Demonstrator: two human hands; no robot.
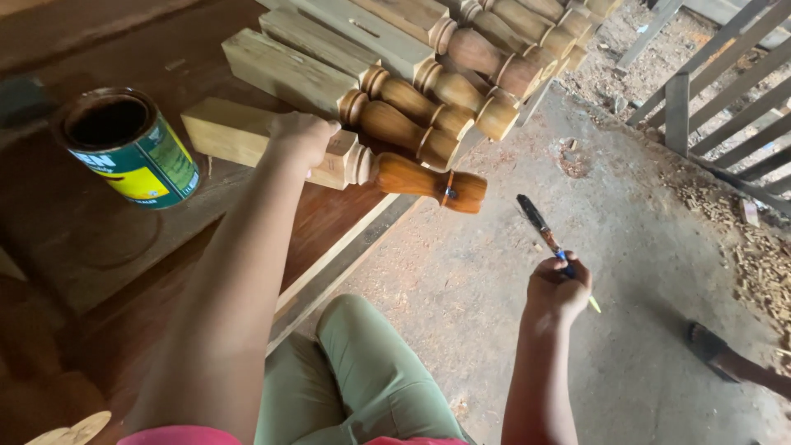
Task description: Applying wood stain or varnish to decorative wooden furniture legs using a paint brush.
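Far left, an open paint can [132,148] with a green and yellow label stands upright on a dark stained tabletop [74,247], dark liquid inside. Just right of it, the left hand [301,138] is clamped down over the square pale end of a turned wooden leg [346,161], fingers wrapped over its top edge. That leg lies on its side at the table's edge, square end on the table, rounded turned end sticking out past the edge toward the right. The rounded end is stained glossy orange-brown; the square part is bare wood. Behind it, a row of similar legs [395,74] lies side by side, touching one another, their turned ends a duller brown.

Below centre, the person's knee in olive-green trousers [362,379] shows over the concrete floor [494,272].

Further right, the right hand [559,287] is closed around a thin brush [540,227], dark bristle tip pointing up-left toward the stained end of the leg but apart from it, not touching. A yellowish handle tip pokes out below the fist.

Far right, grey wooden slats [725,99] lean, wood shavings [758,264] are scattered over the floor, and another person's foot in a dark sandal [713,346] sits at the edge.
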